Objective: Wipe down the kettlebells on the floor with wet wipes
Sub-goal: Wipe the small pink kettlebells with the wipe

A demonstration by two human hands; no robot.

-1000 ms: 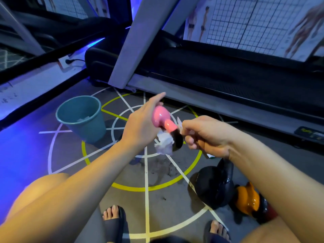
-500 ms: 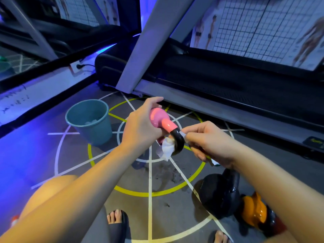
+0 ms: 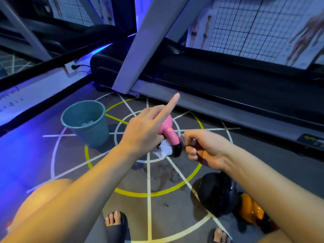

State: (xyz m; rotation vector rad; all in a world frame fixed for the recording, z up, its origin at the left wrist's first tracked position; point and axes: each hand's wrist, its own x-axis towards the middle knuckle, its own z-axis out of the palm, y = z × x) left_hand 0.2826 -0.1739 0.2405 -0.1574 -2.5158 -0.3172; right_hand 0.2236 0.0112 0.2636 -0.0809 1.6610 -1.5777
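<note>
**A:** How far along is the wiping?

**B:** Midway, I'd judge. The pink kettlebell (image 3: 167,131) is held up at the centre of the frame with a wet wipe (image 3: 164,150) against it. 2 more, a black kettlebell (image 3: 217,193) and an orange kettlebell (image 3: 250,209), sit on the floor at lower right. I can't tell whether they've been wiped. The teal bin (image 3: 91,135) at centre left holds white crumpled bits (used wipes, probably).

**A:** And the fingers?

**B:** On the left hand (image 3: 142,132), the index finger (image 3: 171,104) points straight out and the rest curl round the pink body, pressing the wipe to it. The right hand (image 3: 205,149) is clenched on the kettlebell's black end.
</note>
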